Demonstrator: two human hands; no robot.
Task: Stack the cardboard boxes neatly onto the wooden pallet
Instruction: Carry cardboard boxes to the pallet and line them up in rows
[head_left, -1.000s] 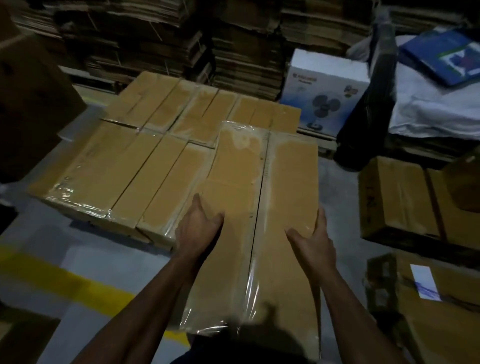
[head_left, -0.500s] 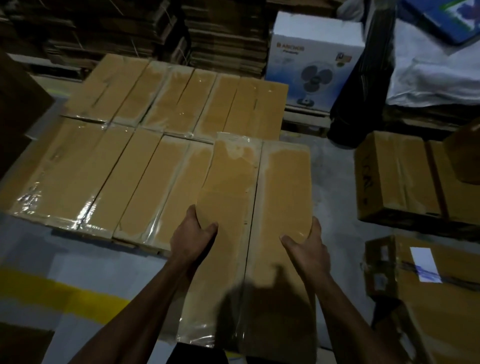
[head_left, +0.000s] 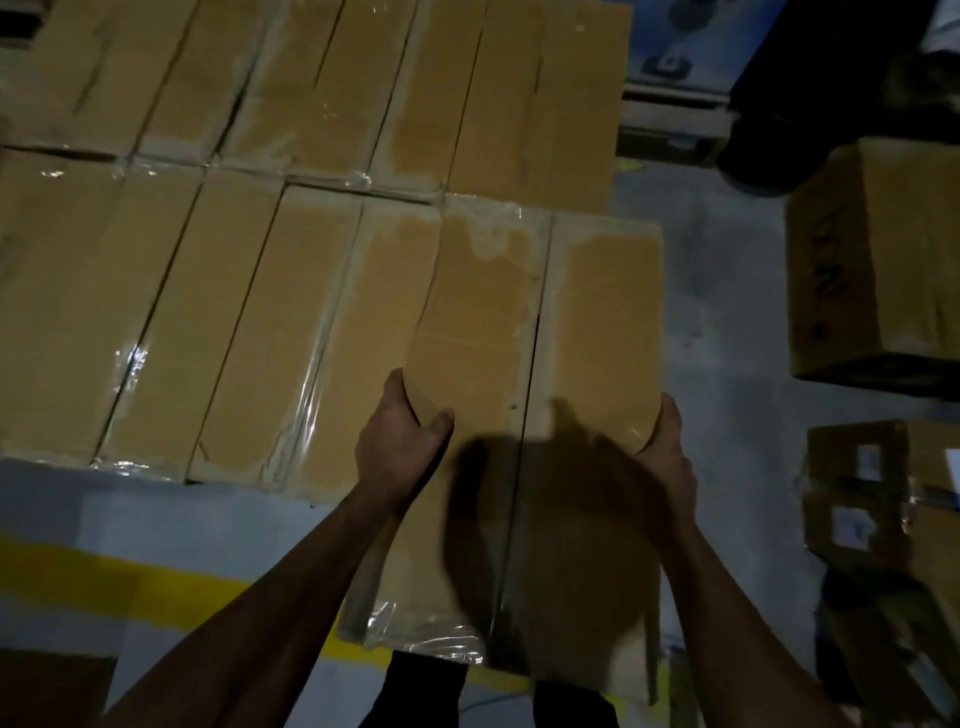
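Head view: wrapped box pair (head_left: 524, 415) btwn left hand (head_left: 400, 441) & right hand (head_left: 667, 457) grip.

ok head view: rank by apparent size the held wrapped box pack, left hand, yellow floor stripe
1. held wrapped box pack, though it is nearest the camera
2. yellow floor stripe, partly hidden by the arm
3. left hand

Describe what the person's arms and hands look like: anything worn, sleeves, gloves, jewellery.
Both forearms are bare, with no sleeves in view. The left hand and the right hand wear no gloves, and no watch, ring or wristband shows on either. The light is dim, so small details could be missed. Dark clothing shows at the bottom edge, below the arms.
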